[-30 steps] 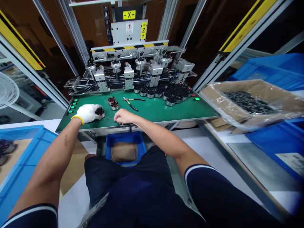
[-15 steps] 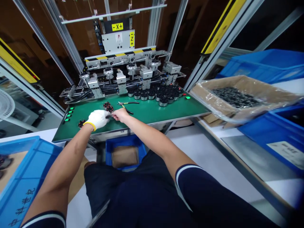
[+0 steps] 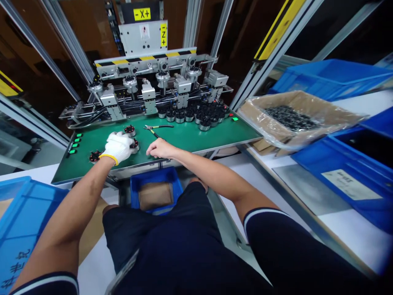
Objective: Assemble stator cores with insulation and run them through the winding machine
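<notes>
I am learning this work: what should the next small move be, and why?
Perhaps move the right hand to the round part: the gloved left hand grips it, while the right hand is close by, apart from it.

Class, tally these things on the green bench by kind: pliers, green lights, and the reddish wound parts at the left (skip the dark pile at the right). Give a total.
Pliers: 1
Green lights: 5, four at the left and one at the right
Wound parts: 3, one at the fingers of the gloved left hand
Total: 9
</notes>
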{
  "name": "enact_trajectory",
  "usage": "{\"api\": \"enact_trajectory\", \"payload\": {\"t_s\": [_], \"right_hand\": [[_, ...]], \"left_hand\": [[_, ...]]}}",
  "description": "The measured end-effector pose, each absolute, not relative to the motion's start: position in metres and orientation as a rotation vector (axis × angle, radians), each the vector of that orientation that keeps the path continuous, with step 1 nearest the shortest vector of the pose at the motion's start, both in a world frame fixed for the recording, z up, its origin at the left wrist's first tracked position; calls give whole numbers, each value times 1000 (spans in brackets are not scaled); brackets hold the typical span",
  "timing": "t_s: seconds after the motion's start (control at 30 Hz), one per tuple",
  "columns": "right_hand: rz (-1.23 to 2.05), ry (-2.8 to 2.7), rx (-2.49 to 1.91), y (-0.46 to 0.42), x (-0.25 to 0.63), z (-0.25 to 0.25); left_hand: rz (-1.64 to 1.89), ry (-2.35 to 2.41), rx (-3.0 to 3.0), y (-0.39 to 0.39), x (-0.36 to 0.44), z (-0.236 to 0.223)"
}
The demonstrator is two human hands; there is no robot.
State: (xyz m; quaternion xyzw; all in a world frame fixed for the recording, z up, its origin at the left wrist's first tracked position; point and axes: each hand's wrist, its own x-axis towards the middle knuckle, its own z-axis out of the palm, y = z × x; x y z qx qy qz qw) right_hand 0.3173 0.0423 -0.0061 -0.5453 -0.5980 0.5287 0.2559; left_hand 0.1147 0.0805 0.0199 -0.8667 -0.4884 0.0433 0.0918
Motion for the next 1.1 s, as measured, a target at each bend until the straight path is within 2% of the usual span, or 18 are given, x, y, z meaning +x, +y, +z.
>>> {"api": "enact_trajectory", "payload": {"t_s": [0.2,0.37,0.47,0.67,0.8,1.1], "right_hand": [[1595,-1637,-1404,46,333,-1],[1481,-1418,-1478,75,326,-5],[1486,-1325,-1520,92,303,-7],[1444,-1250,-1568,112,252,-4],[1386,-1278,-1671,126,241,-3],[1265,-1690,-1673,123,264,-15]], "left_hand": [[193,-1606,-2585,75,76,36],[175,-1872,-2521,87,64,71],[150,-2012,-2416,104,80,76],[348,-1858,-2604,117,116,56],[410,-1712,-2691,105,118,59],[210,-1676,-2531,121,122,57]]}}
